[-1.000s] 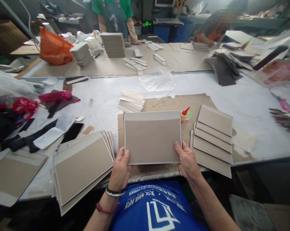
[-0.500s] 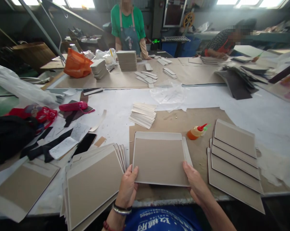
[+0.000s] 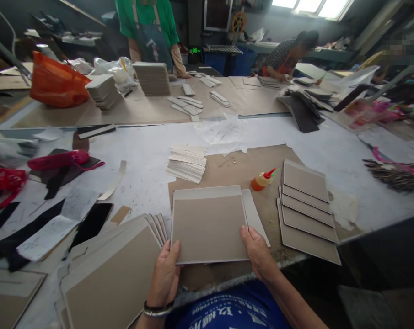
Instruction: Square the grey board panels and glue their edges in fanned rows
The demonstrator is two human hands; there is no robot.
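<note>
Between my two hands is a flat beige cardboard panel (image 3: 210,228) with a pale strip along its top edge. My left hand (image 3: 165,270) grips its lower left corner, thumb on the face and fingers underneath. On the right edge, near the bottom, my right hand (image 3: 260,253) holds it the same way. Behind it a pale board (image 3: 256,217) sticks out on the right, lying on brown paper (image 3: 227,171). To the left is a fanned stack of similar panels (image 3: 114,274); to the right, several overlapping panels (image 3: 308,219) reach over the table edge.
A glue bottle (image 3: 261,180) with a red tip stands beyond the held panel. Pale strips (image 3: 186,164) lie piled nearby. At left are an open notebook (image 3: 49,235) and a pink pouch (image 3: 59,160). Across the table stands a person in a green shirt (image 3: 177,32); another leans over work.
My view has turned to the right, so things sit further left. Both hands keep hold of the panel, and more of the pale board shows past its right edge.
</note>
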